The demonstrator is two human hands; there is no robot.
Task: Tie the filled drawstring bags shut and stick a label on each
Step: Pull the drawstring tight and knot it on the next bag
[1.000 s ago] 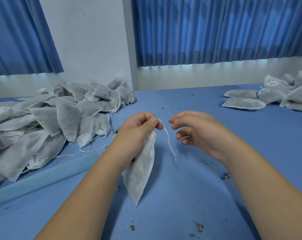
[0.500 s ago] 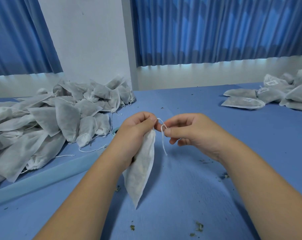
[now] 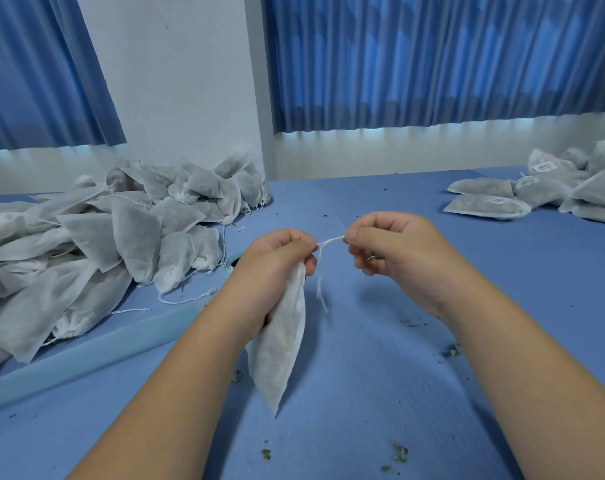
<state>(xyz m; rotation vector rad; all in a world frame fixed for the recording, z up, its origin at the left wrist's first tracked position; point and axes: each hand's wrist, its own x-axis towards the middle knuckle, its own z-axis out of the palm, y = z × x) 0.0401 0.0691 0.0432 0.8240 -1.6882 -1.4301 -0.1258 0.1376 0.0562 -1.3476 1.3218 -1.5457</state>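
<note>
"Drawstring bag (image 3: 284, 344), where is it?"
"Hanging from the left hand (image 3: 276, 261), which grips its gathered neck above the near middle of the table (image 3: 363, 382). The right hand (image 3: 391, 251) pinches the string (image 3: 330, 240), drawn taut between the two hands, and a loose tail dangles."
"How will it handle?"
"Light and limp, I judge: thin non-woven cloth with loose dry filling. Hold the neck, never the body, and pull gently, since the cord looks thin enough to slip or snap."
"Room to work?"
"Plenty under the hands. The unlabelled pile (image 3: 121, 233) crowds the left, with a pale raised strip (image 3: 86, 356) on its near side. The labelled bags (image 3: 488, 206) lie far right, well apart. Crumbs (image 3: 399, 453) litter the near table."
</note>
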